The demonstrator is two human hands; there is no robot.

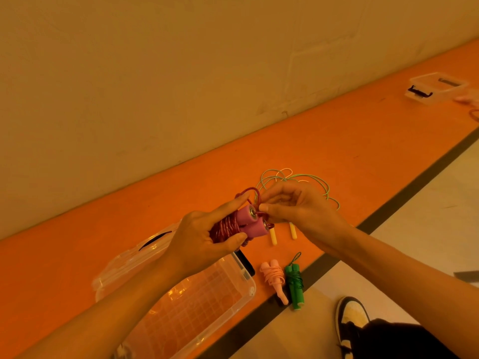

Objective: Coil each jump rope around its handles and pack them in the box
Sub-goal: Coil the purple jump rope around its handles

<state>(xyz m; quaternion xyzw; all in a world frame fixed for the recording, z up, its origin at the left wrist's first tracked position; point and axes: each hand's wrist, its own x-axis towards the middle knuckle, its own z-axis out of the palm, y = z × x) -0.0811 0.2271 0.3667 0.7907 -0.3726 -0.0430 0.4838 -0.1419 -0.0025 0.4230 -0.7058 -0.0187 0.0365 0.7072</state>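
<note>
My left hand [204,235] grips a red jump rope [250,221] by its two pink foam handles, with red cord wound round them. My right hand [293,206] pinches the loose loop of red cord at the handle ends. Below my left forearm stands an open clear plastic box [207,288]; part of it is hidden. A coiled pale pink rope [274,281] and a coiled green rope [294,283] lie side by side on the orange floor right of the box. An uncoiled rope with yellow handles [273,237] and a thin green cord [311,177] sprawls beyond my hands.
The box's clear lid [121,263] lies against its left side. A second clear box [435,88] sits far off at the upper right. A wall runs along the orange strip's far edge. My shoe [352,317] rests on the pale floor at the lower right.
</note>
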